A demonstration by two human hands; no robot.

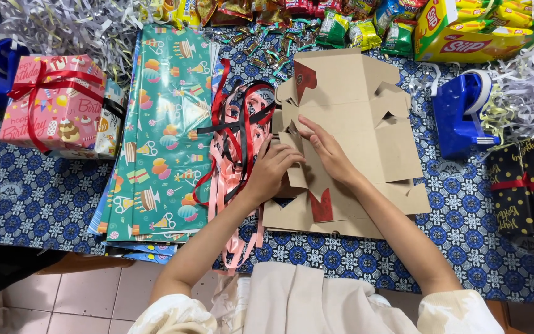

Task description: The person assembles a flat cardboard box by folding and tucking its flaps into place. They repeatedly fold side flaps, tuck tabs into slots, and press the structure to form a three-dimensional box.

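A flat brown cardboard box blank (366,124) with red-printed flaps lies on the blue patterned tablecloth (477,222) in front of me. My left hand (273,170) grips a flap at its left edge, fingers curled over the cardboard. My right hand (326,148) presses flat on the middle of the blank, fingers pointing up and left, right beside the left hand. A tangle of red, pink and black ribbons (239,133) lies just left of the cardboard.
Teal party wrapping paper sheets (156,136) lie left of the ribbons, a wrapped pink gift (50,102) beyond them. A blue tape dispenser (461,111) and a black dotted gift (526,182) sit right. Snack packets (353,25) and shredded paper line the far edge.
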